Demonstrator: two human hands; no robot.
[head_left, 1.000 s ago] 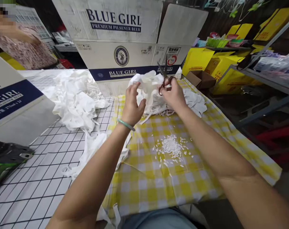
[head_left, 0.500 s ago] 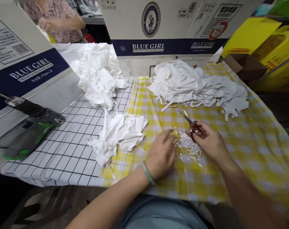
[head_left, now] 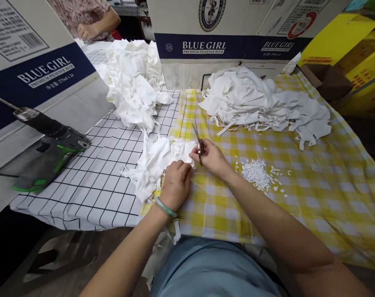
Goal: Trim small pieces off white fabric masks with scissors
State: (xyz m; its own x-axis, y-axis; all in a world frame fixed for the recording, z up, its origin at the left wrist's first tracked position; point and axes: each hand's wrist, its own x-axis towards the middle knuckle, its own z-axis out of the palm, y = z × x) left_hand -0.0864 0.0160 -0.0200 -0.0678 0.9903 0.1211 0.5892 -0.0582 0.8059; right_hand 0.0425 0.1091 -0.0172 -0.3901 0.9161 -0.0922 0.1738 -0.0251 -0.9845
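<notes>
My right hand [head_left: 212, 160] is closed round a pair of scissors [head_left: 200, 145], whose blades point up and away from me, over the right edge of a white garment [head_left: 159, 154]. The fingers of my left hand [head_left: 176, 185], with a green bangle at the wrist, are bent and closed on the near edge of this garment. It lies crumpled across the seam of two checked cloths, and a narrow strap shows beside my left fingers. To the right of my hands, small white clippings [head_left: 258, 175] lie in a loose heap.
A pile of white garments [head_left: 246, 99] lies at the back right, and another white pile [head_left: 132, 78] at the back left. A power drill [head_left: 48, 144] leans by a carton [head_left: 64, 97] on the left. A larger carton [head_left: 249, 47] stands behind. Beyond, another person's arm [head_left: 104, 24] shows.
My right hand has carried the scissors leftward from the clippings to the white garment. My left hand has moved left from the clippings and closed on the garment's near edge.
</notes>
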